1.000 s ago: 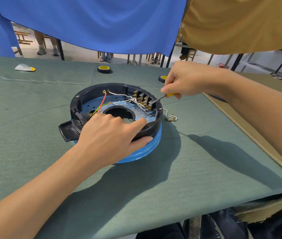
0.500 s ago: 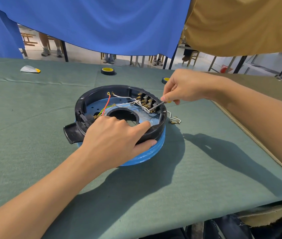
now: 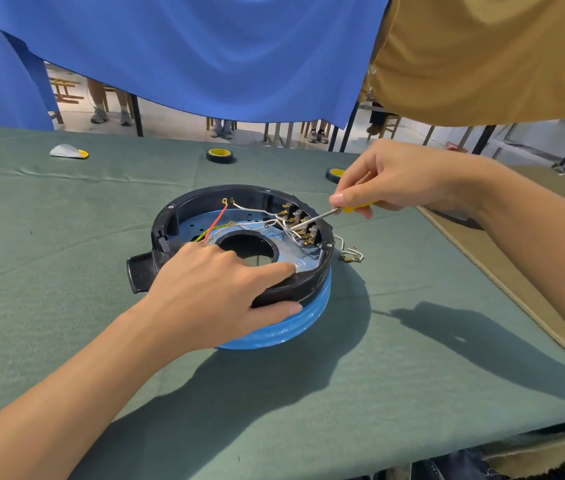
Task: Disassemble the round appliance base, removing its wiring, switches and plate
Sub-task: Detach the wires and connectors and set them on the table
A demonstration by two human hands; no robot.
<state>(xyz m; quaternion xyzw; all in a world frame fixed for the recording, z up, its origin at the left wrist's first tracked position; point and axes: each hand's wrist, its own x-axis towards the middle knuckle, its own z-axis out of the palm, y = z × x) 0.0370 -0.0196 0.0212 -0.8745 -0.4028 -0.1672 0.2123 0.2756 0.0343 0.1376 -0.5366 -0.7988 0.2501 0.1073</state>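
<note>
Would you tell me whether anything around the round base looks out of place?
A loose bundle of white wires lies on the green cloth right of the round base, outside it. Nothing else stands out.

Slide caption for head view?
Left hand grips the round black-and-blue appliance base while right hand holds a yellow-handled screwdriver at its brass switch terminals.

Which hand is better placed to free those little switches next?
Probably the right hand: it pinches the screwdriver, its tip at the switches. The left hand grips the base by its rim, steadying it.
</note>
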